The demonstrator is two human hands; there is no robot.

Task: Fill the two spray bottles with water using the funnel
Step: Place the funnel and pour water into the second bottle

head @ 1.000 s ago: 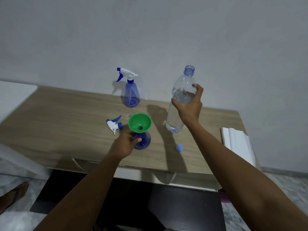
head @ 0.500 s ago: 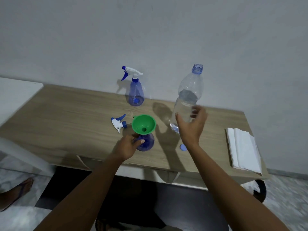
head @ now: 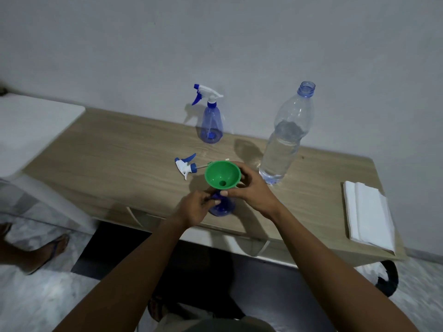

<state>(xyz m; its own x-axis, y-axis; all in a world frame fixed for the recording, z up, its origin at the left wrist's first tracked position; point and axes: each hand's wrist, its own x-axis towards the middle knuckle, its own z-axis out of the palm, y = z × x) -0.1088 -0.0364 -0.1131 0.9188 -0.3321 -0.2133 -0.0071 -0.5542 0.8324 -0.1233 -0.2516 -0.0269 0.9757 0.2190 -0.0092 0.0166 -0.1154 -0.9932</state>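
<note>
Dim, bluish indoor light with a grey cast. Soft shadows fall leftward and toward the wall from the spray bottle [head: 212,123] and across the tabletop [head: 115,161]. Wide-angle bending curves the frame edges; left edge slightly smeared.

A light wood-grain table [head: 100,149] stands against a plain grey wall [head: 215,39]. A folded white cloth [head: 366,216] lies at its right end. A sandalled foot [head: 48,250] rests on the marbled floor [head: 43,298], left.
</note>
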